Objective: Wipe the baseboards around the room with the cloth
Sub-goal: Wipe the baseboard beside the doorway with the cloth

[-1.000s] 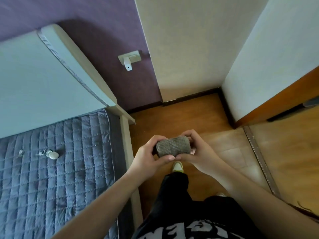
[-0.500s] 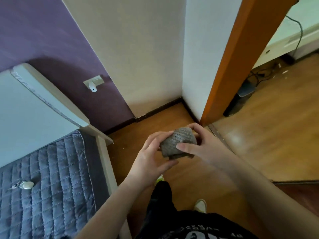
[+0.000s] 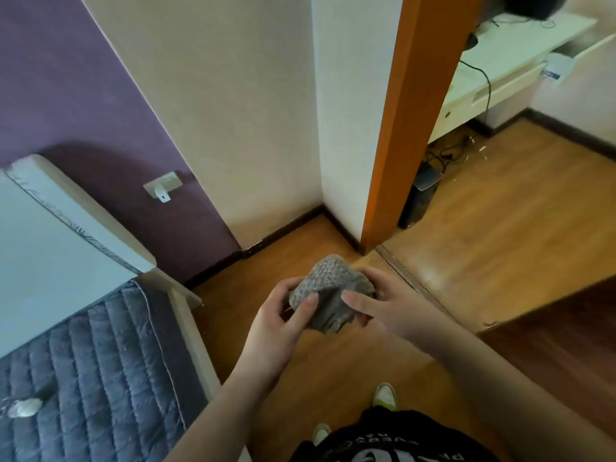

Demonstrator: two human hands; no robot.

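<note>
A bunched grey textured cloth (image 3: pixel 328 291) hangs at waist height above the wooden floor, held between both hands. My left hand (image 3: pixel 278 323) grips its left side with the thumb pressed on the front. My right hand (image 3: pixel 380 306) grips the right side, thumb across the cloth's face. A dark brown baseboard (image 3: pixel 283 230) runs along the foot of the cream wall into the corner, then along the short wall (image 3: pixel 340 226) toward the orange door frame. More baseboard (image 3: pixel 566 136) shows in the far room.
A bed with a grey quilted cover (image 3: pixel 90 371) and a white headboard (image 3: pixel 66 211) fills the left. An orange door frame (image 3: pixel 396 128) stands ahead on the right, with a white desk (image 3: pixel 493 68), cables and a dark box (image 3: pixel 420 198) beyond. My shoes (image 3: pixel 385 395) are on the floor.
The view has swung right and up, showing the door frame and the far room. Both hands have kept hold of the cloth and reshaped it from a roll into a bunched lump.
</note>
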